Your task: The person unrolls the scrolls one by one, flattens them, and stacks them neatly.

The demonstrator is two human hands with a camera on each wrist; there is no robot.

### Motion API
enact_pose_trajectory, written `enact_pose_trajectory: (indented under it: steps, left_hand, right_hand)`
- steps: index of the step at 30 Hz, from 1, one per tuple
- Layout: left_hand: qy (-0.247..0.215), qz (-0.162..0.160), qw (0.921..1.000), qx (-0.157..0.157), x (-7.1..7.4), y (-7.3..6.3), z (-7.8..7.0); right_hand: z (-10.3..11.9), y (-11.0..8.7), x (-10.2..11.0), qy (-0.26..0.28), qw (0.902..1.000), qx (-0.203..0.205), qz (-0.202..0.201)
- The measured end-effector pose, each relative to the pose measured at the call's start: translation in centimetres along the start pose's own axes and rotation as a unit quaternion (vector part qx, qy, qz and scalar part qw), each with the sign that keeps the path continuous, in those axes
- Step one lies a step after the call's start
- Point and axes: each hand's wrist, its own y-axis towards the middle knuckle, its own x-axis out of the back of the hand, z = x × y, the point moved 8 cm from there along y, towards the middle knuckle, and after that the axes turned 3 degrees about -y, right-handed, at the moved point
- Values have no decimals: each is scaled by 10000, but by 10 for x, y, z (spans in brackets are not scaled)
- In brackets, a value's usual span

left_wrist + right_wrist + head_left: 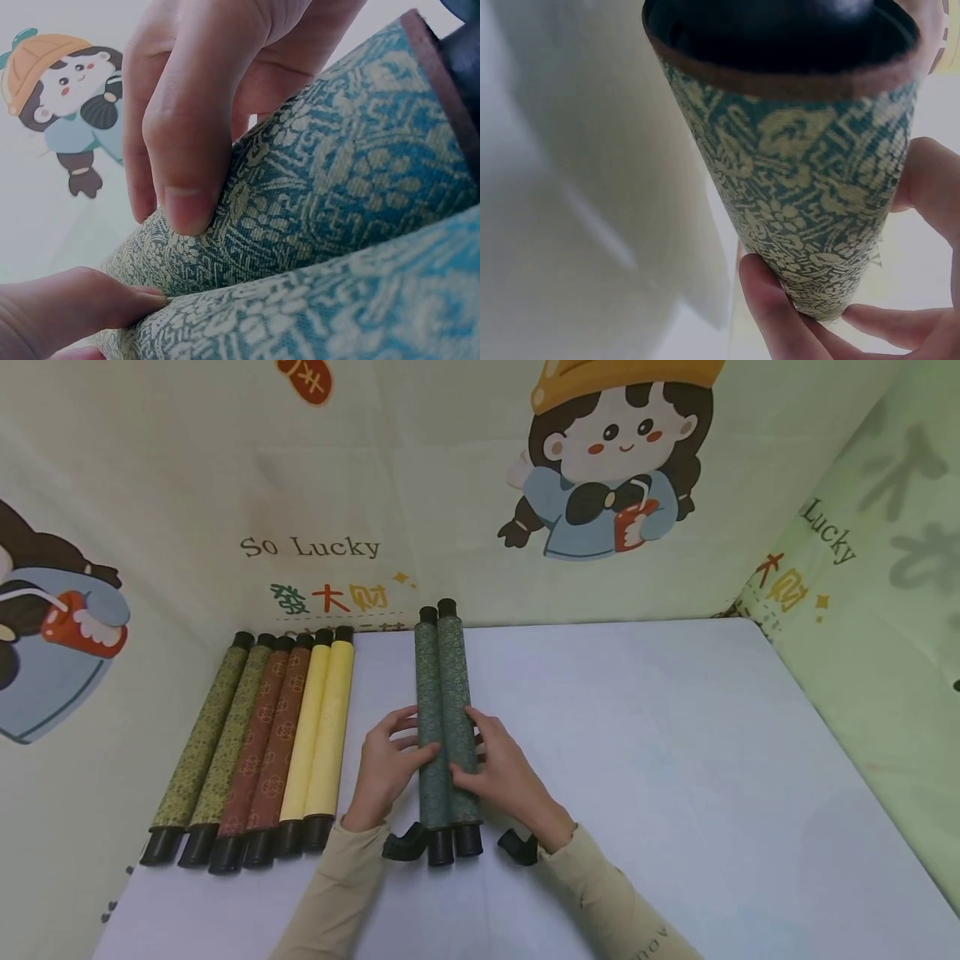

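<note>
Two teal rolled scrolls with a pale woven pattern and black end knobs lie side by side, their far ends against the back cloth. My left hand (386, 768) grips the left teal scroll (428, 693), thumb across its top and fingers along its outer side. On the right teal scroll (455, 685), my right hand (502, 768) has its thumb on top and its fingers around the right side. Close up in the right wrist view, the scroll's dark-rimmed end (795, 82) faces the camera. The left wrist view shows the patterned cloth (322, 165) between fingers and thumb.
To the left lies a row of other scrolls: two olive green (202, 735), two brown-red (258, 743) and two yellow (330, 727), all with black ends. Printed cloth walls (450, 502) rise behind and beside the white table (645, 760).
</note>
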Motion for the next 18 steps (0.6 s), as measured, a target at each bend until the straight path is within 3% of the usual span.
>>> enact_pose_trajectory:
  steps: [9,18]
  left_hand:
    - [-272,167,9993,-169,-27,-2,-3]
    - [-407,214,9987,-201,-41,0,1]
  right_hand:
    - [-12,-14,19,-50,9997,0,-239]
    - [-19,-22,29,-87,9994,56,-326]
